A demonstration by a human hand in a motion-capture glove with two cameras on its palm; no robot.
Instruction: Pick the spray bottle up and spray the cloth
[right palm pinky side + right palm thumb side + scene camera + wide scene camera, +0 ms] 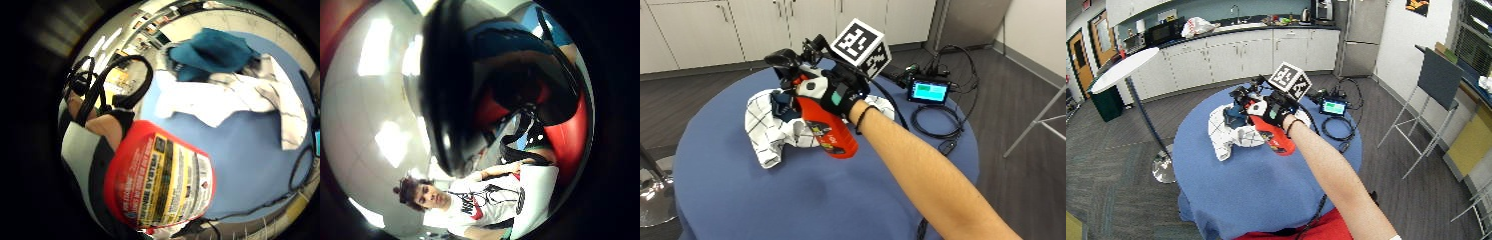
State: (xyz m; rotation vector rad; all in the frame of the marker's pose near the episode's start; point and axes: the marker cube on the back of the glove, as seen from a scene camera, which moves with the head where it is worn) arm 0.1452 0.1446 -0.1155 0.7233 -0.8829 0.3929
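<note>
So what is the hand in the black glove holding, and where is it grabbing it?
The gloved right hand holds the red spray bottle. Its grip is around the bottle's neck, just under the black spray head, above the cloth.

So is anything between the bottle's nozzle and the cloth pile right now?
Nothing that shows. In the outside view the gloved right hand grips the red spray bottle above the table, its black spray head directly over the white checked cloth.
</note>
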